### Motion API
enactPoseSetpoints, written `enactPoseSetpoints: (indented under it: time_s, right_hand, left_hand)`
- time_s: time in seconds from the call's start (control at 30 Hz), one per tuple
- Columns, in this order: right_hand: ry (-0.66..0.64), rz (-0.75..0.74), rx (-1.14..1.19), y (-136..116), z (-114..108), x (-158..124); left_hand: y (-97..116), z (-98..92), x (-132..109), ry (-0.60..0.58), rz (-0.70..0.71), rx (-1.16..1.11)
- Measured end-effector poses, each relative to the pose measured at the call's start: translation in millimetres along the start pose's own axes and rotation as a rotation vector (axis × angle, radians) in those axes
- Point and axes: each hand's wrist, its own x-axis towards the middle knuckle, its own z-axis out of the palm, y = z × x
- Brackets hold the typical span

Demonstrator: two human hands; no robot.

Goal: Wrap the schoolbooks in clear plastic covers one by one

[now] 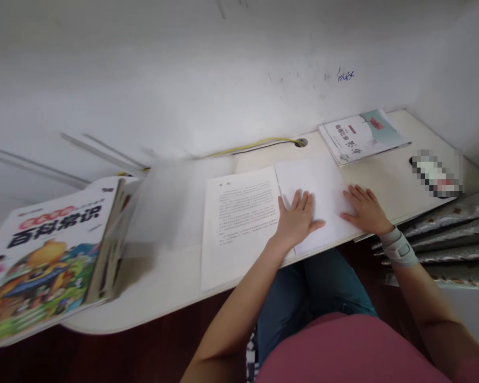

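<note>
An open booklet of white pages lies on the desk in front of me, with a printed left page (239, 223) and a blank right page (323, 186). My left hand (297, 218) lies flat, fingers spread, across the fold and the blank page. My right hand (363, 208) rests palm down on the right edge of the blank page, fingers stretched out. A grey wrap sits around my right wrist (399, 247). Neither hand holds anything.
A stack of colourful children's books (48, 250) lies at the desk's left end. A thin workbook (363, 135) lies at the back right. A yellow cable (255, 143) runs into a desk hole. A blurred-out object (435, 173) sits at the far right. The wall stands close behind.
</note>
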Motion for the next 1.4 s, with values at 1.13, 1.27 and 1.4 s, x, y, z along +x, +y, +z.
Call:
enactPoseSetpoints:
  time_s: [1.13, 1.27, 1.4]
  right_hand:
    - [0.255, -0.459, 0.334, -108.5, -7.4, -16.6]
    - [0.128, -0.497, 0.337, -136.8, -4.8, -17.9]
    - [0.08, -0.439, 0.484, -140.2, -10.7, -11.0]
  left_hand:
    - [-154.3, 6.8, -122.9, 0.217, -0.935, -0.226]
    - [-163.1, 9.8, -124.9, 0.346, -0.916, -0.317]
    - [-161.4, -7.8, -125.3, 0.649, -0.751, -0.818]
